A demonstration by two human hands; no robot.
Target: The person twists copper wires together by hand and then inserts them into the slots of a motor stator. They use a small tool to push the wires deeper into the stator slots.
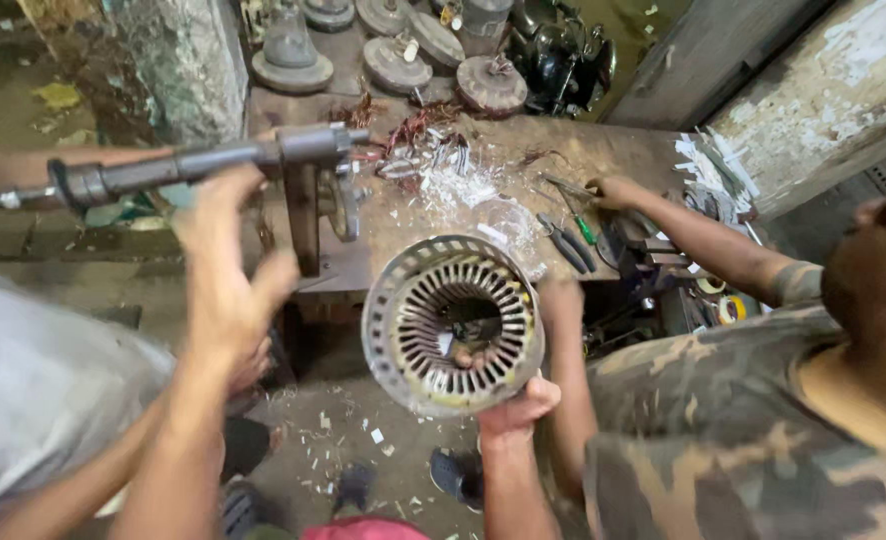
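Observation:
My right hand [518, 405] grips the lower rim of a round metal motor stator [453, 325] with a slotted core, holding it up in front of the workbench. My left hand [225, 270] is raised with fingers apart and holds nothing. It hovers just below a long grey metal shaft [203, 160] that sticks out from a stand [303, 215] on the bench. A co-worker in a camouflage shirt [723, 430] has one hand [561, 300] at the stator's right side. The co-worker's other hand [611, 190] reaches onto the bench.
The wooden workbench [563, 150] carries copper wire scraps, white paper slivers [463, 185], pliers [568, 245] and a screwdriver. Round motor covers [493, 85] lie at its back. Another person in a grey shirt [33, 380] stands at my left. Debris litters the floor [363, 430].

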